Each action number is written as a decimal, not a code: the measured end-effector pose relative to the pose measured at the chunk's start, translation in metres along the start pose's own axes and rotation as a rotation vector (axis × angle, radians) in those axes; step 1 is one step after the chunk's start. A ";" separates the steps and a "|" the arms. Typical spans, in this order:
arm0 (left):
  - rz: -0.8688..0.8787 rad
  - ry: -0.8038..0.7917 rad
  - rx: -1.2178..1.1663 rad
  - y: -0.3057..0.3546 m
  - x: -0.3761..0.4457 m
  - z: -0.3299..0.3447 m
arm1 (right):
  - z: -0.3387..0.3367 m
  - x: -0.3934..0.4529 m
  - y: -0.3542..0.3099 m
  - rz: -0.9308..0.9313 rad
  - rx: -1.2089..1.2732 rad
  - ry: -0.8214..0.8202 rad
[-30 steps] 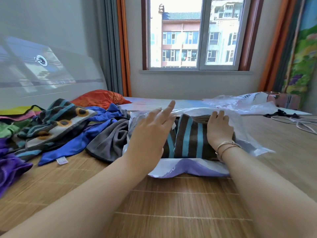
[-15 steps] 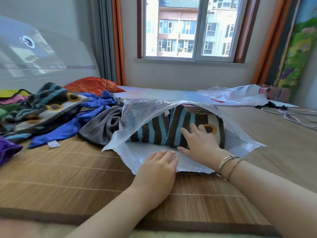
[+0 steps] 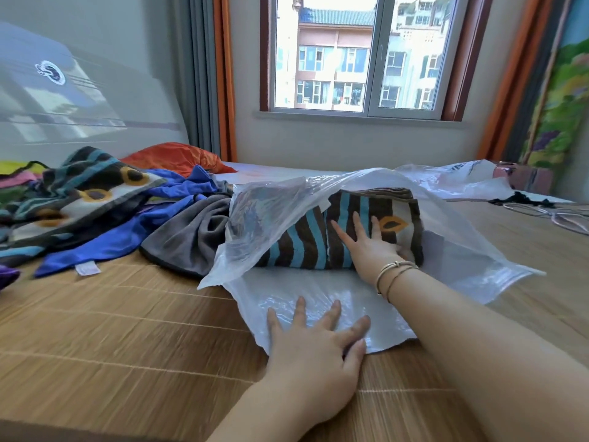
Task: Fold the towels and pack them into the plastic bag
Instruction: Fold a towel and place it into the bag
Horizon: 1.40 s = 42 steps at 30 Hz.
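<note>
A folded brown towel with blue stripes (image 3: 306,247) lies inside a clear plastic bag (image 3: 459,250) on the bamboo mat. The bag's mouth faces me and its upper flap is lifted. My right hand (image 3: 369,247) reaches into the bag, fingers straight, pressing against the towel's near side. My left hand (image 3: 315,349) lies flat with spread fingers on the bag's lower sheet, holding it down near the front edge. Unfolded towels lie to the left: a grey one (image 3: 191,237), a blue one (image 3: 121,240) and a striped one with orange rings (image 3: 79,193).
A bamboo mat (image 3: 127,346) covers the surface. An orange cushion (image 3: 175,156) sits at the back left. A second plastic bag (image 3: 452,180) and some cables (image 3: 561,215) lie at the back right. A window and curtains stand behind.
My left hand came off the top of the bag and now presses its lower sheet flat. My right hand moved from the towel's top into the bag's mouth. The flap lifted.
</note>
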<state>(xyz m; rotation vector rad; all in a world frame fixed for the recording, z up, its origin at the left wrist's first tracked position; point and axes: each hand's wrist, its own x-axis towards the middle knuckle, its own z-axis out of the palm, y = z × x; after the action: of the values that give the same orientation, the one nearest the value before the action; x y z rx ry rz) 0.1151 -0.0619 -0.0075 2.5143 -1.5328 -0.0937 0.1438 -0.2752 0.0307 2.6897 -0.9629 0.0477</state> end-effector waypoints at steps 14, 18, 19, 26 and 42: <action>-0.010 0.009 -0.043 -0.001 0.002 0.007 | 0.003 0.030 0.015 -0.083 0.082 -0.055; -0.016 -0.013 0.000 0.000 -0.004 0.001 | -0.003 -0.031 0.016 -0.124 0.103 -0.016; -0.022 -0.015 0.000 0.002 -0.006 -0.002 | -0.005 -0.051 0.013 -0.142 0.101 -0.015; -0.010 0.280 -0.272 0.001 -0.075 -0.011 | -0.040 -0.175 -0.010 -0.354 0.102 0.003; -0.600 0.695 -0.673 -0.147 -0.227 -0.054 | -0.071 -0.175 -0.257 -0.385 0.666 0.122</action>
<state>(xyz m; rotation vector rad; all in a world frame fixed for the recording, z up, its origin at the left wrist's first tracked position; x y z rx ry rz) 0.1473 0.2120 0.0055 2.0236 -0.3671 0.1440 0.1734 0.0420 0.0122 3.3732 -0.4176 0.5308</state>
